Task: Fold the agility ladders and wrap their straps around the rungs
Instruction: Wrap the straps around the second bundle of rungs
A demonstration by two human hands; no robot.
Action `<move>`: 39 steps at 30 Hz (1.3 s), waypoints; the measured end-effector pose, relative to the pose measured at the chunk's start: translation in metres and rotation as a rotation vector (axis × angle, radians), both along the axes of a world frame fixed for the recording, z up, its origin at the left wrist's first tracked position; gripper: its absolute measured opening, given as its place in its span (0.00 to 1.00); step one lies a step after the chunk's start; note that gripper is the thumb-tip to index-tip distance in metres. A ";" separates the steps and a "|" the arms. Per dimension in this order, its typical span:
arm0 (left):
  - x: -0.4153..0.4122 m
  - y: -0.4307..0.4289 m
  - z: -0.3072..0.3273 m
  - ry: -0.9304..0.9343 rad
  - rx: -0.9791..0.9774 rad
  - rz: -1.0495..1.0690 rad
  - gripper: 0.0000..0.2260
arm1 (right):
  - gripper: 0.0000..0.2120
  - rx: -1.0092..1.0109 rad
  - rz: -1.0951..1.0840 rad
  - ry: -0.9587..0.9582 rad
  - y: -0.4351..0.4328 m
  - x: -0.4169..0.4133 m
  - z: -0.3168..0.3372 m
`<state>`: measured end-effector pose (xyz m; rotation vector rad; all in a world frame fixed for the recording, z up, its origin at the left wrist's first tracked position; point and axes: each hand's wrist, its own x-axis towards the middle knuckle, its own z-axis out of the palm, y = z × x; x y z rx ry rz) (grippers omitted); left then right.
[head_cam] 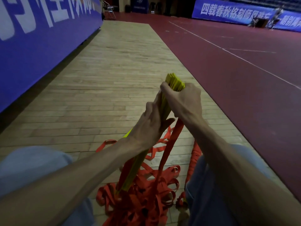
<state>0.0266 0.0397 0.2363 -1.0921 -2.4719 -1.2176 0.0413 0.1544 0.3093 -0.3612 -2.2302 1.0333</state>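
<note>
**Item:** agility ladder, part-folded.

**Yellow rung bundle** [175,80]: flat rungs stacked together, held tilted. The upper end points up and away and the lower end is sunk in the strap heap between the person's knees.

**Right hand** [182,98]: clamped round the upper end of the bundle, fingers curled over the fanned tips.

**Left hand** [149,126]: lower on the same bundle, fingers wrapped to its far side, thumb stuck out toward the strap.

**Red strap length** [172,141]: runs up from the heap to just under the right hand. Whether either hand actually pinches it cannot be told.

**Loose red straps** [146,198]: a tangled heap of loops on the wooden floor [105,79], with some strands trailing beside the right knee [211,185].

**Status (judged):** rungs gathered, wrapping not yet begun or only just starting.

**Hazards (judged):**
- The rung tips already splay at the top. If the right hand slackens while the strap goes round, the stack may fan out or slide apart.
- The heap lies in crossed loops, so pulling one length could drag others along and cinch a knot.
- Strands near the right knee could snag under the leg and jerk the bundle.
- A slack first turn would probably slip down the smooth rungs.
</note>
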 end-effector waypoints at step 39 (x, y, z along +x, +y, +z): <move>-0.024 -0.019 0.030 -0.291 0.274 0.404 0.27 | 0.16 0.120 0.540 -0.303 0.004 0.003 0.003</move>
